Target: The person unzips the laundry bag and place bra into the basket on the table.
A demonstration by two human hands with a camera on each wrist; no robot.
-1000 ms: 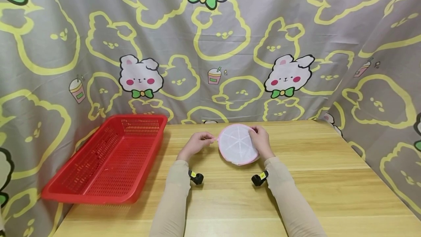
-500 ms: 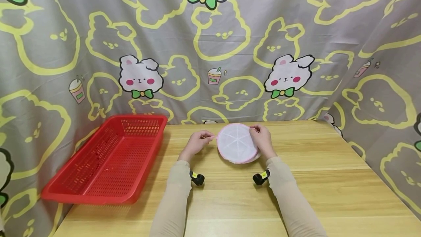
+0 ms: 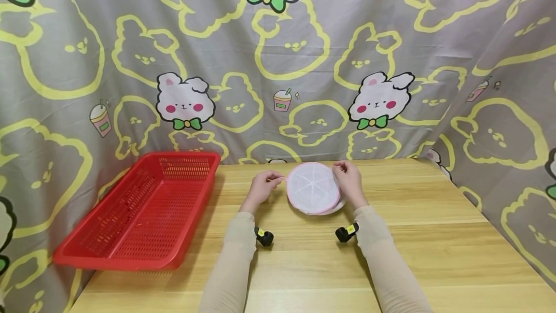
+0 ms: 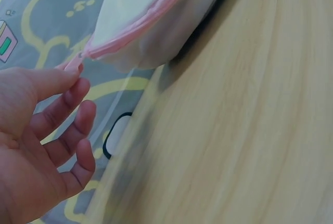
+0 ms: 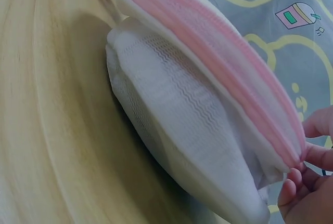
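The white mesh bag (image 3: 312,187) is tilted toward you at the far side of the bench (image 3: 304,269); whether it rests there is unclear. Your left hand (image 3: 262,186) pinches the small pink tab (image 4: 74,64) at its left edge; your right hand (image 3: 349,182) pinches the pink edging (image 5: 205,70) opposite. You seem to be working a zip, so the next move likely calls for a taut edge and a steady pull. The red basket (image 3: 121,263) stands well apart, on your left.

the bag (image 5: 171,104) is matt cloth (finely meshed).
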